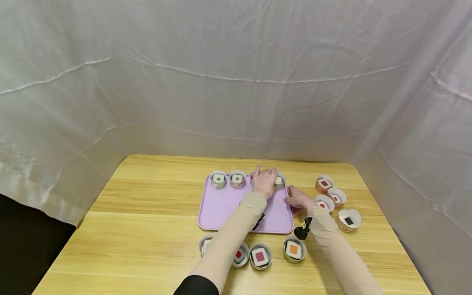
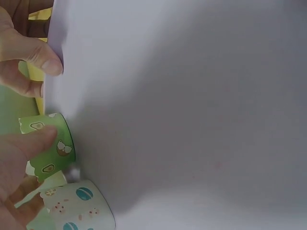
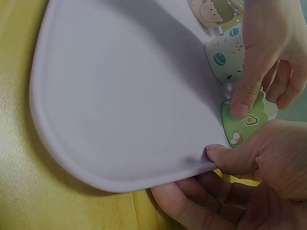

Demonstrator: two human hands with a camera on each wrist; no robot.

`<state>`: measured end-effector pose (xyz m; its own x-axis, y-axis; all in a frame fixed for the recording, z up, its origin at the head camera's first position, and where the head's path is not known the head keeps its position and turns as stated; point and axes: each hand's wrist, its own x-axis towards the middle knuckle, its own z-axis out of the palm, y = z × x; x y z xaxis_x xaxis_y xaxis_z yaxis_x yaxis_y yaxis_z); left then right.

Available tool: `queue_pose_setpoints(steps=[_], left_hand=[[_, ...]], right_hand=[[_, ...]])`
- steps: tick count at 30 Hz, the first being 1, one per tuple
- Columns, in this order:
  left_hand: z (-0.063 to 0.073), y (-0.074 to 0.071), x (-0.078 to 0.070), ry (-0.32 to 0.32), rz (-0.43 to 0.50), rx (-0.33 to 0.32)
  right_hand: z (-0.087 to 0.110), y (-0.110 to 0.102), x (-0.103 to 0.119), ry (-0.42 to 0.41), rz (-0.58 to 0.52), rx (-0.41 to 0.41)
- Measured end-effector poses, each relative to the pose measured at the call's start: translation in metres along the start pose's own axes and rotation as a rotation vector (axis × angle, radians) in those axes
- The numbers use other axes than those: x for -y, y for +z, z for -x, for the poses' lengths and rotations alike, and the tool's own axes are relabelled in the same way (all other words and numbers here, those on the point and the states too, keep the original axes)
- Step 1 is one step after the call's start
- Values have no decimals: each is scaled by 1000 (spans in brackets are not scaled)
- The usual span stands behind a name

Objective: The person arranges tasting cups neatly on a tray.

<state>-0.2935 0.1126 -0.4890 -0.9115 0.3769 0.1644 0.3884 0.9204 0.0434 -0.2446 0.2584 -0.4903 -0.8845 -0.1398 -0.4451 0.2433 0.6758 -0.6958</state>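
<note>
Reaching across the lilac tray [image 1: 227, 205], my left hand [image 1: 264, 182] grips a green avocado-print paper baking cup [image 3: 254, 125] at the tray's back right. Its thumb lies on the cup's near side and the fingers are curled beyond. Beside that cup stands a white egg-print cup [image 2: 79, 208], partly behind the hand in the head view. My right hand [image 1: 298, 199] pinches the tray's right edge, thumb on the rim and fingers underneath. Two more cups, a greenish one [image 1: 218, 180] and a pinkish one [image 1: 237, 180], stand along the back edge, each holding a white sushi-like piece.
Near the front lie filled cups: one with an orange centre [image 1: 293, 249], one with a purplish centre [image 1: 260, 257] and others partly behind the left forearm. Several cups cluster right of the tray, including one with a dark centre [image 1: 348, 220]. Pale curtains [image 1: 239, 110] border the wooden table [image 1: 147, 229].
</note>
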Motion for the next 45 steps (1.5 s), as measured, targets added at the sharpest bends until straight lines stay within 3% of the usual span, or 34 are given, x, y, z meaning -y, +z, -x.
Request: queue_pose_setpoints(steps=[13, 25, 29, 37, 45], left_hand=[[0, -1, -6, -48, -46, -25], [0, -6, -5, -48, 5, -1], [1, -14, -3, -52, 114, 43], [2, -47, 8, -87, 396, 70], [12, -72, 31, -152, 806, 143]], right_hand=[[2, 0, 0, 5, 1, -6], [0, 0, -1, 5, -5, 3], [-1, -1, -1, 8, -2, 5], [-1, -2, 0, 0, 19, -1], [-2, -1, 2, 8, 18, -6]])
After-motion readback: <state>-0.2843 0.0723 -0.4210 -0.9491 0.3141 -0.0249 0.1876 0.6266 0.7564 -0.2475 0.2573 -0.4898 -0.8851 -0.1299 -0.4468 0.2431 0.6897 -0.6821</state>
